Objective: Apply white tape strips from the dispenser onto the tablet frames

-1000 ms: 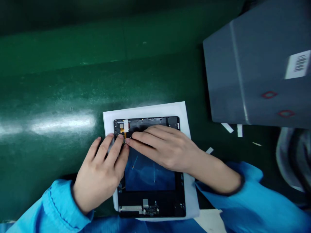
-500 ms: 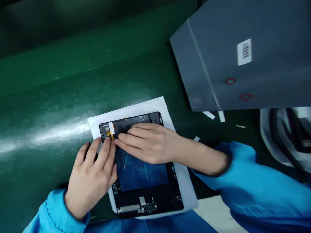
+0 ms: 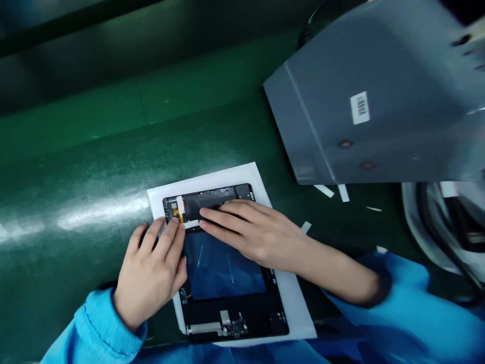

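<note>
An opened tablet lies on a white sheet, its inner parts facing up. Its large dark blue battery panel fills the middle. My left hand rests on the tablet's upper left corner, fingers stretched out, fingertips beside a yellow-orange flex cable. From there a short white tape strip runs toward my right hand. The right hand lies over the upper part of the tablet with fingers extended, its fingertips at the strip's right end. Another white strip stands upright near the cable.
A large grey machine housing with a barcode label stands at the upper right. White tape pieces hang at its lower edge. Cables and a pale bundle lie at the right on the green tabletop.
My right fingertips have slid right along the tablet, and the white strip now shows between the hands. My left hand stays on the corner. The camera view has shifted slightly.
</note>
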`<state>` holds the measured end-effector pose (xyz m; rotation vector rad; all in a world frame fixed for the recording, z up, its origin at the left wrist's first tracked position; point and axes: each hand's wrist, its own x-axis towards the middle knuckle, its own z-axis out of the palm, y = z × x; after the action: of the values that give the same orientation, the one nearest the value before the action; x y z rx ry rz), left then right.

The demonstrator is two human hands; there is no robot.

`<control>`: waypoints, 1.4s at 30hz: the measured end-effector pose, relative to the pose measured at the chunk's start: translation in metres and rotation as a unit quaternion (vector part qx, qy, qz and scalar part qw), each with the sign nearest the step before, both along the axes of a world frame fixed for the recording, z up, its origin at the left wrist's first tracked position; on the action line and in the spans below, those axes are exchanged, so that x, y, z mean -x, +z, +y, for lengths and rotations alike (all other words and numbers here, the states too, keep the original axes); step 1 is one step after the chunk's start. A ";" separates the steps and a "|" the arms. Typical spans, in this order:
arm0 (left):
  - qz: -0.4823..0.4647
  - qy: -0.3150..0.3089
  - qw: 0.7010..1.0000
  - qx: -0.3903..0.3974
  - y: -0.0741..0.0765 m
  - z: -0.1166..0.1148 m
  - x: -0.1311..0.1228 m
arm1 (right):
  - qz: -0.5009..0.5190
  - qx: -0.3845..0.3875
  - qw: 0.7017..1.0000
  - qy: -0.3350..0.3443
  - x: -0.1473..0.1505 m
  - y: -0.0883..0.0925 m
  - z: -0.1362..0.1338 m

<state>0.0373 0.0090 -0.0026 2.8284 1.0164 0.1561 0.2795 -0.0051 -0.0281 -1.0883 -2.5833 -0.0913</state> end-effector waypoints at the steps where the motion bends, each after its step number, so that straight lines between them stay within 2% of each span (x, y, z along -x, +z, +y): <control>1: -0.029 0.015 0.999 0.032 0.002 -0.002 0.004 | 0.024 0.005 1.000 -0.013 -0.001 -0.002 -0.004; 3: -0.123 0.085 0.980 0.134 0.010 -0.009 0.016 | 0.068 0.019 0.997 -0.028 -0.001 -0.006 -0.013; 4: -0.181 0.134 0.953 0.204 0.015 -0.014 0.024 | 0.087 0.029 0.995 -0.034 -0.001 -0.007 -0.017; 5: -0.238 0.188 0.911 0.279 0.021 -0.020 0.033 | 0.104 0.041 0.993 -0.040 0.000 -0.008 -0.021; 7: -0.321 0.263 0.804 0.426 0.032 -0.030 0.049 | 0.142 0.061 0.986 -0.056 0.001 -0.009 -0.028; 9: -0.346 0.301 0.707 0.538 0.039 -0.036 0.058 | 0.177 0.069 0.980 -0.066 0.002 -0.010 -0.033; 11: -0.336 0.324 0.650 0.600 0.042 -0.037 0.054 | 0.203 0.065 0.975 -0.062 0.004 -0.011 -0.035; 12: -0.328 0.330 0.640 0.612 0.042 -0.036 0.048 | 0.212 0.060 0.974 -0.059 0.005 -0.011 -0.035; 14: -0.309 0.328 0.656 0.606 0.040 -0.029 0.033 | 0.227 0.051 0.971 -0.052 0.006 -0.012 -0.034; 17: -0.282 0.305 0.711 0.567 0.034 -0.014 0.013 | 0.244 0.036 0.968 -0.049 0.006 -0.012 -0.033; 18: -0.280 0.302 0.722 0.556 0.032 -0.010 0.010 | 0.246 0.030 0.968 -0.050 0.006 -0.012 -0.032; 24: -0.281 0.307 0.709 0.569 0.018 0.004 0.018 | 0.219 -0.011 0.972 -0.085 0.003 -0.012 -0.038; 30: -0.253 0.280 0.734 0.565 0.007 0.013 0.026 | 0.185 -0.017 0.977 -0.104 0.015 -0.015 -0.045; 33: -0.264 0.313 0.752 0.517 0.006 0.027 0.053 | 0.196 -0.031 0.974 -0.110 0.012 -0.015 -0.054; 36: -0.275 0.380 0.772 0.429 0.012 0.047 0.110 | 0.217 -0.046 0.965 -0.138 0.002 -0.020 -0.066; 39: -0.265 0.452 0.787 0.326 0.030 0.064 0.174 | 0.223 -0.050 0.959 -0.170 -0.007 -0.029 -0.073; 41: -0.247 0.481 0.800 0.260 0.043 0.076 0.199 | 0.212 -0.060 0.958 -0.185 -0.007 -0.031 -0.073; 42: -0.240 0.484 0.811 0.225 0.049 0.084 0.203 | 0.203 -0.070 0.958 -0.190 -0.005 -0.029 -0.073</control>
<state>-0.1659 0.0925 0.0459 1.4975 1.9005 0.5869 0.2850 -0.0778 -0.0567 -1.3718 -1.9569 -0.1242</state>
